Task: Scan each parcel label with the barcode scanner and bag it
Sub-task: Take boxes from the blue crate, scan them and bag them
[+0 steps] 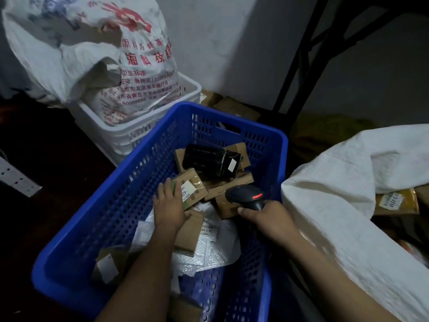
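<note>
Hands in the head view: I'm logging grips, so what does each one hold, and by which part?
The right hand grips the black barcode scanner by its handle. The left hand clasps the small brown cardboard parcel by its near-left edge.

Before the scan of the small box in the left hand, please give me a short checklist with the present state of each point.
1. Left hand has a grip on the small cardboard box: ok, the fingers wrap its left edge.
2. White label faces up, uncovered: ok.
3. Right hand holds the barcode scanner: ok, and a red light shows on it.
4. Scanner aimed at this label: cannot tell, its head points toward the box, but no beam shows on the label.
5. Label print readable: cannot tell, too blurred.
6. White sack on the right is open to take the box: ok, parcels already lie inside.
</note>
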